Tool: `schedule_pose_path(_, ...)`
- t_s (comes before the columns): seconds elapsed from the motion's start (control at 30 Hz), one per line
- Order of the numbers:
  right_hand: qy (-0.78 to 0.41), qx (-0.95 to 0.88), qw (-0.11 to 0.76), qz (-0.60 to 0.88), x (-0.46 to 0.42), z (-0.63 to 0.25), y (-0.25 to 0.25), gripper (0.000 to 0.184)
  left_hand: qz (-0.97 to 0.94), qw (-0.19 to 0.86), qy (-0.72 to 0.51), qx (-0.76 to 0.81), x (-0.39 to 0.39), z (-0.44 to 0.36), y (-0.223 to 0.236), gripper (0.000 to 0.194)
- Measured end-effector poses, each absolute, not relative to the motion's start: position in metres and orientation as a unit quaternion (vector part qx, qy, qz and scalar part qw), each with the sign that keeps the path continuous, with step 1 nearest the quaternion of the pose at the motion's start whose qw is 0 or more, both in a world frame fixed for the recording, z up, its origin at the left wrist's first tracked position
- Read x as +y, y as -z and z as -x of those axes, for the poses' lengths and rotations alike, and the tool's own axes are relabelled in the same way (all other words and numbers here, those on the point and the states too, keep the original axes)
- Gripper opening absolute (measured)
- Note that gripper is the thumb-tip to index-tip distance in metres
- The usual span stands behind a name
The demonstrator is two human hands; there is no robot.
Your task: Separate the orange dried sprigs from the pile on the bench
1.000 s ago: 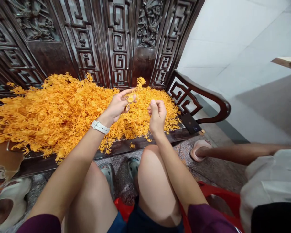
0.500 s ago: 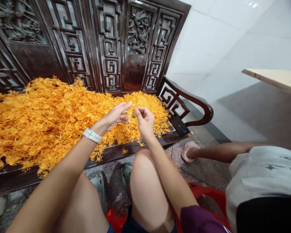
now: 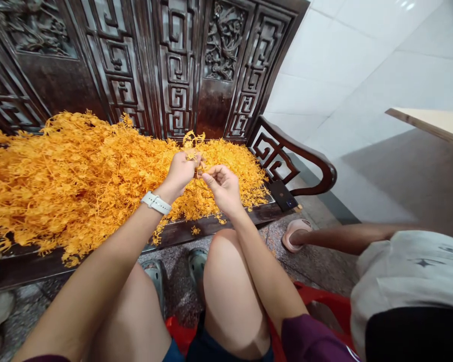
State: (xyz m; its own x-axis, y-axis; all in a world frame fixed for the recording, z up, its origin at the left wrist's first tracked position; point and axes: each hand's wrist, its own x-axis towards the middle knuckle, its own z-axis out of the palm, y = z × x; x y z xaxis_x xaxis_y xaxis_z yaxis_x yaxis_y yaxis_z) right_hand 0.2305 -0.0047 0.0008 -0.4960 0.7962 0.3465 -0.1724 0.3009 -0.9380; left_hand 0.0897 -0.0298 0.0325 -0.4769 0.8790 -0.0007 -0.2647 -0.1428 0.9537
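A large heap of orange plastic-looking sprigs (image 3: 98, 176) with spidery, branching ends covers the seat of a dark carved wooden bench. Above its right part, my left hand (image 3: 181, 173), with a pale watch strap (image 3: 156, 202) on the wrist, is closed around a single orange sprig (image 3: 193, 140). The curled top of that sprig sticks up past my fingers. Close beside it, my right hand (image 3: 224, 188) pinches at the sprig's lower part with thumb and forefinger; its other fingers are curled. The exact grip between the fingertips is partly hidden.
The bench's carved back (image 3: 175, 75) rises behind the heap, its curved armrest (image 3: 320, 171) at the right. A dark phone (image 3: 283, 196) lies on the seat's right end. At right sits another person in a white shirt (image 3: 411, 266). A wooden board edge (image 3: 426, 125) juts in.
My left hand, open with fingers stretched half a second ago, has closed on an orange sprig, which now stands up above it. My right hand has stayed in a pinch nearby.
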Motion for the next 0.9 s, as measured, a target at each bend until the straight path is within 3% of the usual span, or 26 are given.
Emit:
schedule_pose_path(0.1, -0.528, -0.750, 0.367, 0.157, -0.026, -0.230, -0.009, 0.029, -0.219, 0.427, -0.727, 0.491, -0.023, -0.071, -0.027, 0.018)
schedule_pose_path(0.2, -0.473, -0.743, 0.439, 0.179, -0.035, -0.227, -0.013, 0.022, -0.209, 0.475, -0.735, 0.437, -0.021, -0.055, -0.021, 0.011)
schedule_pose_path(0.27, -0.428, -0.713, 0.502, 0.237, -0.028, -0.226, -0.011, 0.031, -0.240, 0.500, -0.716, 0.425, -0.023, -0.052, -0.019, 0.010)
schedule_pose_path(0.33, -0.406, -0.705, 0.506, 0.285, -0.017, -0.226, -0.007, 0.046, -0.294, 0.523, -0.672, 0.434, -0.026, -0.056, -0.019, 0.012)
schedule_pose_path(0.4, -0.416, -0.708, 0.489, 0.295, -0.006, -0.226, -0.003, 0.040, -0.343, 0.537, -0.629, 0.445, -0.029, -0.063, -0.020, 0.016)
schedule_pose_path(0.47, -0.427, -0.703, 0.490, 0.287, 0.000, -0.227, 0.000, 0.030, -0.365, 0.522, -0.618, 0.460, -0.030, -0.069, -0.021, 0.017)
schedule_pose_path(0.77, -0.318, -0.800, 0.433, 0.267, -0.019, -0.232, -0.017, 0.027, -0.268, 0.476, -0.685, 0.482, -0.024, -0.089, -0.025, 0.020)
schedule_pose_path(0.83, -0.334, -0.818, 0.418, 0.211, -0.035, -0.233, -0.023, 0.022, -0.257, 0.442, -0.692, 0.509, -0.021, -0.084, -0.023, 0.021)
schedule_pose_path(0.9, -0.401, -0.850, 0.335, 0.065, -0.059, -0.231, -0.027, 0.016, -0.207, 0.392, -0.704, 0.554, -0.018, -0.070, -0.020, 0.021)
